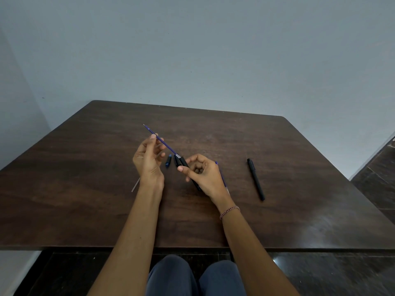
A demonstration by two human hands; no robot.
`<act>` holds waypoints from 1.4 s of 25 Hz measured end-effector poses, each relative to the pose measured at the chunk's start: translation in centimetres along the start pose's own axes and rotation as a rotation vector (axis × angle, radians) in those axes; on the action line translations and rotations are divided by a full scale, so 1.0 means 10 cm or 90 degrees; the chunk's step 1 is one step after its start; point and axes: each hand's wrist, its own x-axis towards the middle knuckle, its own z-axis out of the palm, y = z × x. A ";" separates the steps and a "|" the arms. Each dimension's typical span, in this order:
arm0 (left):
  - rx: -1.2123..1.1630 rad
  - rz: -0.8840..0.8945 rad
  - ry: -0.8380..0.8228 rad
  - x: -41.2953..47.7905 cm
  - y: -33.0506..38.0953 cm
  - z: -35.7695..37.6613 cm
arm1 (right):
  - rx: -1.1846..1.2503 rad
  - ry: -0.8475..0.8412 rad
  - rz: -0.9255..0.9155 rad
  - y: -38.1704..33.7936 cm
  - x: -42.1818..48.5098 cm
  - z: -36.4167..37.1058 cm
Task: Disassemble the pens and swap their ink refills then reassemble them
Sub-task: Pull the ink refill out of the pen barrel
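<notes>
A dark brown wooden table (277, 163) with rounded far corners and a faint sheen stands close to a plain pale blue-grey wall (192, 50). A second wall (15, 99) of the same colour meets it at the left. Dark glossy stone floor tiles (376, 180) show at the right and below the table's near edge, catching a small bright glint of light

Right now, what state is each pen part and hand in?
blue refill: bare, near end at the black barrel's mouth.
black barrel: tip end open, gripped.
left hand: pinches the blue refill.
right hand: grips the black barrel.
blue end piece: detached, lying on the table.
thin grey refill: loose on the table.
black pen: whole, lying at right.
</notes>
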 end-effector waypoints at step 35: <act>0.993 0.152 0.057 0.24 0.51 -0.43 | 0.080 0.063 0.042 -0.04 -0.01 -0.04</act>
